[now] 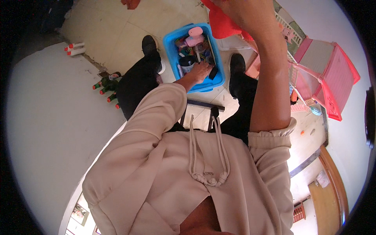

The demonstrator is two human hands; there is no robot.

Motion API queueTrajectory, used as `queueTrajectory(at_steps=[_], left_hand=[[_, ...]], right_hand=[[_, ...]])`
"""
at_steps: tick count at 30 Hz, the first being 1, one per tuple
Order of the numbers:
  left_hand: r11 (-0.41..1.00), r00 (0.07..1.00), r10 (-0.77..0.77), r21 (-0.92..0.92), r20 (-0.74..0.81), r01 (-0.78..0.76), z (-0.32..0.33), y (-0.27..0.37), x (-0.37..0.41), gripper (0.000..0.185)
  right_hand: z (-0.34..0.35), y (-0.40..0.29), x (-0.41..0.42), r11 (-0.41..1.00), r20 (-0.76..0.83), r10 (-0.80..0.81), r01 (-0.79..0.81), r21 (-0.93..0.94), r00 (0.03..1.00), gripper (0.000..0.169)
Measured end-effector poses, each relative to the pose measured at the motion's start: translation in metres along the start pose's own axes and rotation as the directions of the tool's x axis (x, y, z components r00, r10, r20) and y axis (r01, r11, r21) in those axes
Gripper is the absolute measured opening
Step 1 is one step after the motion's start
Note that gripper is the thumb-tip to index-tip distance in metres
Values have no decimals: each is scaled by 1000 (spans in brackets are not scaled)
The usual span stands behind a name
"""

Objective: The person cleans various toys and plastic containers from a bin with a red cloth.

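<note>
A blue plastic bin (169, 53) stands on the floor between my feet, filled with mixed small items. Inside it, my left hand (202, 71) reaches down among them, beside a dark-lidded container (187, 61) and a black object (213, 72); its fingertips are partly hidden, so a hold cannot be made out. A pink plastic object (195, 37) lies at the bin's far end. My right hand (236, 10) is at the top edge, its fingers cut off or hidden. Red fabric (221, 25) hangs just beneath and beside it; whether the hand grips it cannot be told.
On the right stands a pink toy house (335, 79) with pale toy fencing (289, 28). Green bottles (108, 85) are by my leg on the left, and white red-capped bottles (75, 50) lie farther off. A dark stool frame (205, 105) is below the bin.
</note>
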State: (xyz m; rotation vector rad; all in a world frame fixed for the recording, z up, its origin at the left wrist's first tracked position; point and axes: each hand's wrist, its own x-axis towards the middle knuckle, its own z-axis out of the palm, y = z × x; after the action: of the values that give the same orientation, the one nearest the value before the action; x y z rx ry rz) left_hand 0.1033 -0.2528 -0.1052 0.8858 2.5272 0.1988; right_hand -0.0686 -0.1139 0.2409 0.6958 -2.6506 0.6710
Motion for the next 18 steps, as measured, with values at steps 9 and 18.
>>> queueTrajectory(at_steps=[9,18], left_hand=[[976,995,96,197,20,-98,-1,1,18,39],[968,927,-44,-214,373,132,-64,-37,4,61]], right_hand=[[-1,0,-5,999,16,-41,41,-12,999,61],[-13,-1,-2,993,-78,12,-3,116,997,52]])
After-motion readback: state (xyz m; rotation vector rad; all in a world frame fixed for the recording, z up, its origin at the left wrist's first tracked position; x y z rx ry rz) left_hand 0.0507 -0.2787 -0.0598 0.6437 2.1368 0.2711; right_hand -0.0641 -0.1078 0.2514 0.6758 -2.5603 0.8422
